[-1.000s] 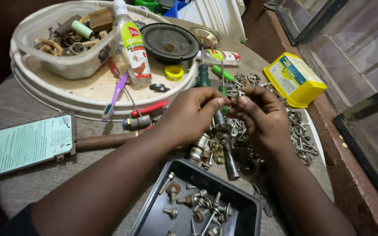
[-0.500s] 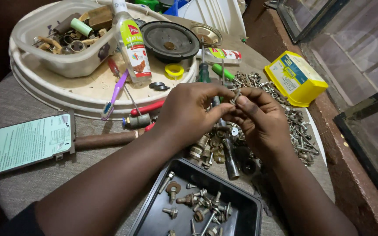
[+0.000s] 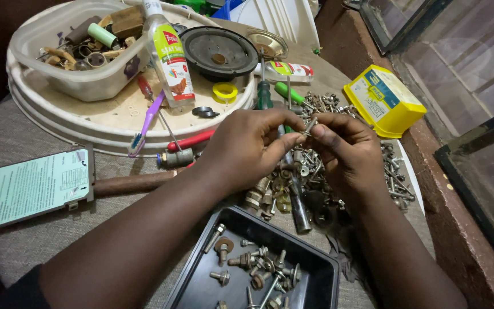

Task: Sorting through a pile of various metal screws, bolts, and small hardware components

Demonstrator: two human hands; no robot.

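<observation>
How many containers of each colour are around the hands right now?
White round tray: 1
Clear plastic tub: 1
Black tray of bolts: 1
Yellow box: 1
Total: 4
Both hands, left and right, pinch one small bolt.

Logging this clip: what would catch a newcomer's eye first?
Both hands, left hand and right hand, meet at centre, pinching a small bolt above a heap of loose screws. A black tray of sorted bolts sits nearest the camera, and a yellow box at right.
</observation>
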